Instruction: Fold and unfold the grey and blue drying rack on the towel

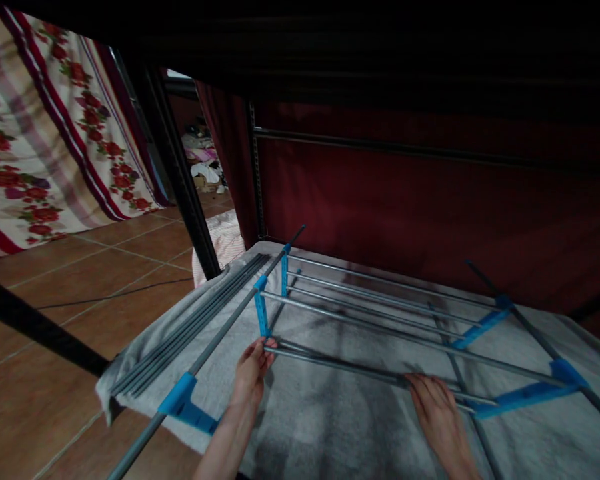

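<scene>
Spanning both hands (253, 365) (435, 408): metal rod (325, 361)

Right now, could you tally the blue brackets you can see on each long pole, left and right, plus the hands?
Blue brackets on the left pole: 3
Blue brackets on the right pole: 2
Hands (left hand, right hand): 2
Total: 7

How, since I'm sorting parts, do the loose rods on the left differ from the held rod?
The loose rods lie grouped on the blanket; the held rod has its end in the left hand. The loose rods run away from the camera; the held rod runs crosswise. Both look slender and gray.
</scene>
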### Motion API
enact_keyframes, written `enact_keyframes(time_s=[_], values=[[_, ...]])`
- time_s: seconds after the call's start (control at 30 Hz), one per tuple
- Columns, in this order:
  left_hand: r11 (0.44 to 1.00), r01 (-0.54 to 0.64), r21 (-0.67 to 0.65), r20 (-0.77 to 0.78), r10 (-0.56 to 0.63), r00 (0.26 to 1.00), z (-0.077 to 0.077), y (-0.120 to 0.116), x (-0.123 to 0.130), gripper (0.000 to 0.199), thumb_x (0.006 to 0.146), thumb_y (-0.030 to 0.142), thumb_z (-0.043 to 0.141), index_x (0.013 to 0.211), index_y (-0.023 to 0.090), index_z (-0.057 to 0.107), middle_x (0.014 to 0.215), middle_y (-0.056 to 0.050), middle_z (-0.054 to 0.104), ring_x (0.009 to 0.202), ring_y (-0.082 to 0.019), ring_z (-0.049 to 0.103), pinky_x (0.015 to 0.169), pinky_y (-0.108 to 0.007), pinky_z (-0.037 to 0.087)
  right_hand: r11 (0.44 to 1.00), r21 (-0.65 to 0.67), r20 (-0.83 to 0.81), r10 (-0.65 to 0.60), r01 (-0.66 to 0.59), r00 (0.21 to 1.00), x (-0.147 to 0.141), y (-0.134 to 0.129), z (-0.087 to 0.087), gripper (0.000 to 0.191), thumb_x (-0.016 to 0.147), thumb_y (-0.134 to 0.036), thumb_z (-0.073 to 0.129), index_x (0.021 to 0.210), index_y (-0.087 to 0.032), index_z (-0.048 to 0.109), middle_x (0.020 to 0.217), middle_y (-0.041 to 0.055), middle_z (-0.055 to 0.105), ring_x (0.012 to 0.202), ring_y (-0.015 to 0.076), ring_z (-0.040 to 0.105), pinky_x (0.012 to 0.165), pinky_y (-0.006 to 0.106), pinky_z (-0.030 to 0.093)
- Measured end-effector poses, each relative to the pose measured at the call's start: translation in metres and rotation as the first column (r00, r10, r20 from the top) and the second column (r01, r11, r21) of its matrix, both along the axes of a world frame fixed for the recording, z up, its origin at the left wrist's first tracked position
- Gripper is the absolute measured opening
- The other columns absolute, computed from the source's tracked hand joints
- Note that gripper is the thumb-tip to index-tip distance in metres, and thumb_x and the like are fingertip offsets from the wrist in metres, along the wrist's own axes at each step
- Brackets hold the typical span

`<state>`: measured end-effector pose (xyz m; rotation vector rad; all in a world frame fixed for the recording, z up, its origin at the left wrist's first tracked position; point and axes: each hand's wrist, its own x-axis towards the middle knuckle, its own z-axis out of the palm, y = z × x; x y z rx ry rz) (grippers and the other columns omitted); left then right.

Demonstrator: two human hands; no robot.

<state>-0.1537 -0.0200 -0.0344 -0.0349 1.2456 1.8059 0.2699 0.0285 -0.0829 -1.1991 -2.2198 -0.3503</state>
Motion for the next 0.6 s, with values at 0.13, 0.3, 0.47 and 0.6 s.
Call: enact_keyframes(time_s=[0.13, 0.3, 0.47, 0.6], values=[[1.0, 0.016, 0.001, 0.001, -0.016, 1.0, -0.012, -0.002, -0.009, 0.016, 0.088, 0.006, 0.057, 0.086, 0.016, 0.068, 0.078, -0.005, 0.074, 0.066, -0.01, 0.07, 0.061, -0.016, 0.056, 0.995, -0.098, 0.035, 0.034, -0.03, 0.999, -0.011, -0.002, 0.006, 0.041, 0.093, -0.013, 0.038, 0.121, -0.028, 0.064, 0.109, 0.0017, 0.071, 0.103, 0.0193, 0.065, 0.104, 0.042, 0.041], [0.999, 0.022, -0.047, -0.045, -0.024, 0.999, -0.012, 0.007, -0.025, 0.016, 0.084, 0.006, 0.06, 0.076, 0.018, 0.067, 0.07, -0.001, 0.072, 0.061, -0.011, 0.068, 0.058, -0.016, 0.056, 0.972, -0.237, -0.006, -0.009, 0.007, 1.0, -0.031, -0.01, 0.025, 0.043, 0.094, -0.008, 0.037, 0.123, -0.027, 0.061, 0.11, 0.0015, 0.07, 0.101, 0.0189, 0.063, 0.107, 0.046, 0.041], [0.989, 0.073, -0.126, -0.038, -0.078, 0.996, -0.002, 0.017, -0.026, 0.017, 0.083, 0.009, 0.059, 0.07, 0.019, 0.066, 0.066, 0.001, 0.071, 0.058, -0.01, 0.066, 0.056, -0.016, 0.057, 0.93, -0.364, -0.025, -0.071, 0.057, 0.997, -0.038, -0.02, 0.037, 0.036, 0.099, -0.015, 0.038, 0.124, -0.026, 0.06, 0.108, 0.002, 0.068, 0.102, 0.0215, 0.061, 0.099, 0.044, 0.046], [0.981, 0.112, -0.159, -0.153, -0.137, 0.979, -0.01, 0.018, -0.027, 0.015, 0.082, 0.014, 0.061, 0.068, 0.02, 0.063, 0.062, 0.002, 0.069, 0.052, -0.01, 0.063, 0.051, -0.016, 0.055, 0.914, -0.398, -0.038, -0.101, 0.077, 0.994, -0.04, -0.035, 0.033, 0.032, 0.099, -0.017, 0.042, 0.123, -0.025, 0.061, 0.11, 0.0016, 0.067, 0.103, 0.0225, 0.06, 0.094, 0.04, 0.049]])
